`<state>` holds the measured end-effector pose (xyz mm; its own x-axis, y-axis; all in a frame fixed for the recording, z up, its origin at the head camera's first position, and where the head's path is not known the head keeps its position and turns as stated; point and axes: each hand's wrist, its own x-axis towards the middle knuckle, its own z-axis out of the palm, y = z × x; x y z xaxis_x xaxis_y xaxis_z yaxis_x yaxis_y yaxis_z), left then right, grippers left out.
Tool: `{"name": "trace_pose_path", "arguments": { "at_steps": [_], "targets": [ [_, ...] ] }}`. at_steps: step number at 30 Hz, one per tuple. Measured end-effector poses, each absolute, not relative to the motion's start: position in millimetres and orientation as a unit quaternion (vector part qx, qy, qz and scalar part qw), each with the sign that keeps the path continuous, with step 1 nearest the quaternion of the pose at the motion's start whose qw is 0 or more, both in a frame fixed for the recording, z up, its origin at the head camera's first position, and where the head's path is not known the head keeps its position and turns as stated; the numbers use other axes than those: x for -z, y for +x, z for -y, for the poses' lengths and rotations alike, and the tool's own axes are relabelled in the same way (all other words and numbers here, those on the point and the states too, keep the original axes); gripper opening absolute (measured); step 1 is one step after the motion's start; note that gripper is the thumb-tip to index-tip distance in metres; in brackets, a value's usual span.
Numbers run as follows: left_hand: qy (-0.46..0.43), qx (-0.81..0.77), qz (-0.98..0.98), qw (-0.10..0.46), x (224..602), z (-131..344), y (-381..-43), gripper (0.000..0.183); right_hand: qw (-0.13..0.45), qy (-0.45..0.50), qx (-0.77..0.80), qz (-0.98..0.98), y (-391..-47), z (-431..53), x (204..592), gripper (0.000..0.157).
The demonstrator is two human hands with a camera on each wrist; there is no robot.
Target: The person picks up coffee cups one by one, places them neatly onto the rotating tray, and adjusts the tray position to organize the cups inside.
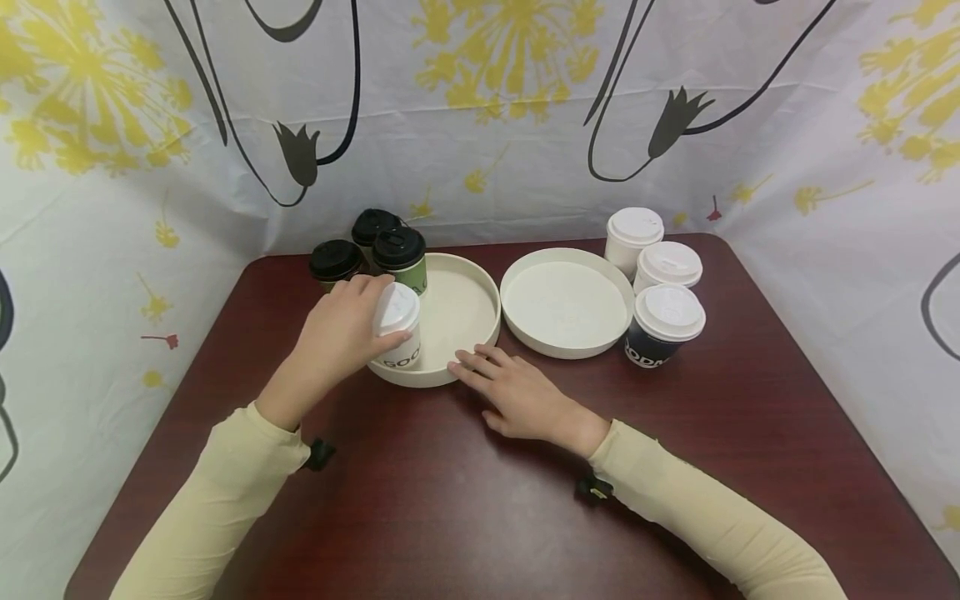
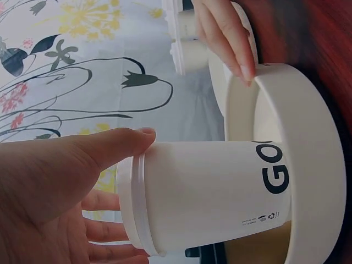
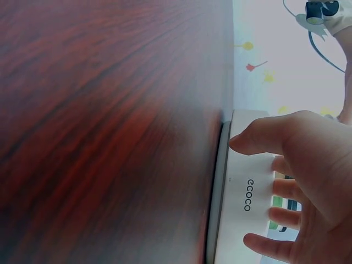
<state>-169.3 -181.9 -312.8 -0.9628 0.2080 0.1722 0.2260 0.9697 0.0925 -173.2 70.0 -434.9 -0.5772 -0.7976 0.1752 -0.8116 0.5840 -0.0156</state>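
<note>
My left hand (image 1: 341,321) holds a white paper cup (image 1: 405,346) near its white lid, thumb on one side and fingers on the other. The cup is upright at the near left of a round cream tray (image 1: 472,312); its base is hidden behind the rim in the left wrist view. Lettering shows on the cup (image 2: 214,192). My right hand (image 1: 521,396) rests its fingertips at the tray's near right rim, fingers extended. In the right wrist view, the thumb lies along the outer tray wall (image 3: 247,165), marked "ecoco". Behind the held cup is a green cup with a black lid (image 1: 401,250).
Two more black-lidded cups, one farther back (image 1: 372,223) and one at left (image 1: 335,260), stand by the tray. A second round tray (image 1: 566,304) sits right of the first. Beside it are two pale cups (image 1: 633,237) and a dark cup with white lid (image 1: 663,325). Printed cloth (image 1: 480,192) walls the dark red table (image 1: 450,500).
</note>
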Motion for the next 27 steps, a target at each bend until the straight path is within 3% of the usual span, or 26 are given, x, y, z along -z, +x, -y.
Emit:
{"name": "trace_pose_path", "arguments": {
  "at_steps": [27],
  "targets": [
    [-0.100, 0.042, 0.992, 0.068, 332.6, 187.8, -173.3, 0.079, 0.076, 0.450, -0.049, 0.889, -171.8, -69.7, 436.4, 0.080]
  ]
}}
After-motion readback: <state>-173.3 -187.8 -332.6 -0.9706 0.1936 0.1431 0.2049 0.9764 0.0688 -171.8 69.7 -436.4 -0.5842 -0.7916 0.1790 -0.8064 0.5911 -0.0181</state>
